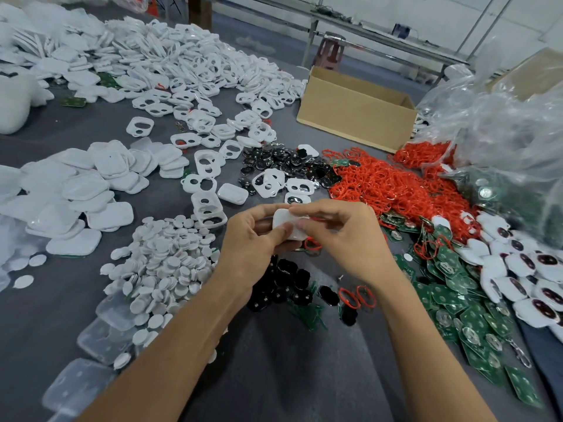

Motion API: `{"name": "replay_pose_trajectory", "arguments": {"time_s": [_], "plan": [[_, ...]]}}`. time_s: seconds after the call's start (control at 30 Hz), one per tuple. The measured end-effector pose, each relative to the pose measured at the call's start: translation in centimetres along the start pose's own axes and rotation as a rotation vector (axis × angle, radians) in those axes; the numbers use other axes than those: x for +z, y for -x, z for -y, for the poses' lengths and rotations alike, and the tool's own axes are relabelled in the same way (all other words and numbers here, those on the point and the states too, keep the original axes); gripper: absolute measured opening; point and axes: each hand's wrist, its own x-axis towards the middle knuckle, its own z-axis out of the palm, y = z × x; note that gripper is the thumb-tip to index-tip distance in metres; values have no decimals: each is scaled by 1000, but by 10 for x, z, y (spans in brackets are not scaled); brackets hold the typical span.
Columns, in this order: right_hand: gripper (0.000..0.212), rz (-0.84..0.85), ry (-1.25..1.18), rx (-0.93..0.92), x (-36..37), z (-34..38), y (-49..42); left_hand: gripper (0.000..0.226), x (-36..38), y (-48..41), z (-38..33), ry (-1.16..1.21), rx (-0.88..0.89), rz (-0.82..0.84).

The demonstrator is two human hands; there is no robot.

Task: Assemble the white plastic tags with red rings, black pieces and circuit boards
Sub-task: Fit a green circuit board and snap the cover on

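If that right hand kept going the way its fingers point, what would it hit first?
The right hand points left at the white tag it pinches; straight beyond that, it would likely meet the left hand gripping the tag's other side.

Bare left forearm [170, 339], bare right forearm [426, 345]

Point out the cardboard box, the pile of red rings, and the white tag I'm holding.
cardboard box [350, 115], head view, front wall.
pile of red rings [380, 184], head view, middle of heap.
white tag [281, 217], head view, bare top face.

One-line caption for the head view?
Left hand and right hand hold a white tag amid red rings, black pieces and circuit boards.
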Motion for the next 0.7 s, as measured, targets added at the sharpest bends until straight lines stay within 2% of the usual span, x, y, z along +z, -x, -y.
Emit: {"name": "replay_pose_trajectory", "arguments": {"time_s": [0.1, 0.23, 0.33, 0.5, 0.7], "plan": [[12, -32, -155, 141, -4, -6, -3, 31, 3, 0, 1, -5, 0, 32], [9, 67, -275, 264, -7, -12, -3, 21, 3, 0, 6, -79, 28, 51], [6, 15, -285, 266, -7, -14, -4, 5, 5, 1, 7, -37, 44, 70], [6, -32, -304, 272, -1, -14, -3, 21, 6, 2, 5, -16, 59, 51], [6, -86, -317, 223, 11, -9, -1, 6, 4, 0, 3, 25, 61, -27]]}}
